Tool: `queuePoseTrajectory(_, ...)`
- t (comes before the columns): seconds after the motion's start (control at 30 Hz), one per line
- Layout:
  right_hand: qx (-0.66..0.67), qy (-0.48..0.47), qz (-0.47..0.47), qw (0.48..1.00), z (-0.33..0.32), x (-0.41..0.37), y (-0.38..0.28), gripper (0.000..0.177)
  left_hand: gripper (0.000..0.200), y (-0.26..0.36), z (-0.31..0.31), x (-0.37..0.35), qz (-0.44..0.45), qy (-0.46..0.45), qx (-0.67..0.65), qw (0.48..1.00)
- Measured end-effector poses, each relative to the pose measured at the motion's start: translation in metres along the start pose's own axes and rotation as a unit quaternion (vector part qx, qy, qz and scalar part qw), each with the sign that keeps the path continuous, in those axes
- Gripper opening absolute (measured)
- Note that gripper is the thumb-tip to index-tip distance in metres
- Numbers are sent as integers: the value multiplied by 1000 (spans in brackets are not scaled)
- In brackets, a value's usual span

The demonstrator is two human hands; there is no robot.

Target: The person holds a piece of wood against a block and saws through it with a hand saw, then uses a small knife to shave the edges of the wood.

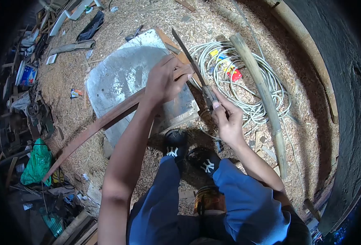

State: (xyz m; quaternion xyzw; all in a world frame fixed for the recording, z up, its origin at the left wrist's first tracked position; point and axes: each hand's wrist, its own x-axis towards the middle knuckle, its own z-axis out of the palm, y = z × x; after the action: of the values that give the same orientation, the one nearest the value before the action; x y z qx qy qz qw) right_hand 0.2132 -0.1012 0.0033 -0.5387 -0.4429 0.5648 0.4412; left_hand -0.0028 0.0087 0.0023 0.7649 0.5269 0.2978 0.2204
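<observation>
My left hand point(164, 81) is wrapped round a long reddish-brown wooden strip point(103, 121) near its upper end. From there the strip slants down to the lower left, past the worn grey board point(107, 83). In my right hand point(229, 122) is the handle of a long-bladed knife point(188, 57), gripped with the thumb along it. Its narrow dark blade points up and left, crossing close by the strip's end just right of my left fingers.
A coil of pale cable point(276, 96) lies at the right, with a bamboo pole point(254, 67) across it. Wood shavings point(307, 122) cover the ground. My black shoes point(176, 143) stand below the board. A green plastic bag point(37, 163) and scrap lie at the left; a large dark beam point(340, 73) borders the right.
</observation>
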Motion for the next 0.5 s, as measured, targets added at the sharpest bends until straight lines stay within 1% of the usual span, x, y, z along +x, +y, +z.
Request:
queuePoseTrajectory(0.03,-30,5,4,1000,-8,-7,-3,41,24,1,2,-1,1,7,-3,1000)
queuePoseTrajectory(0.07,-32,7,0,999,-16,-18,0,41,24,1,3,0,4,16,-4,1000)
queuePoseTrajectory(0.13,-86,1,-26,996,-31,-54,11,42,24,2,3,-1,-1,12,-3,1000)
queuePoseTrajectory(0.17,-72,-17,20,997,-43,-69,13,43,24,3,3,-3,-11,8,-1,1000)
queuePoseTrajectory(0.2,-72,-21,23,997,-43,-69,13,43,24,4,2,-3,-16,8,0,1000)
queuePoseTrajectory(0.27,-26,-22,24,999,-43,-71,10,43,23,7,2,-3,13,16,2,1000)
queuePoseTrajectory(0.3,-84,-25,-18,996,-38,-64,10,43,23,5,2,-4,12,16,3,1000)
queuePoseTrajectory(0.33,-84,-26,-19,996,-32,-53,8,43,23,3,4,-4,14,11,-2,1000)
queuePoseTrajectory(0.4,-24,0,6,1000,-15,-22,4,42,23,3,2,0,22,5,-6,1000)
queuePoseTrajectory(0.43,-25,-1,18,1000,-7,-7,-2,41,23,4,0,0,12,9,-12,1000)
queuePoseTrajectory(0.5,-20,3,13,1000,-4,-4,-1,40,23,7,0,-2,2,10,-21,1000)
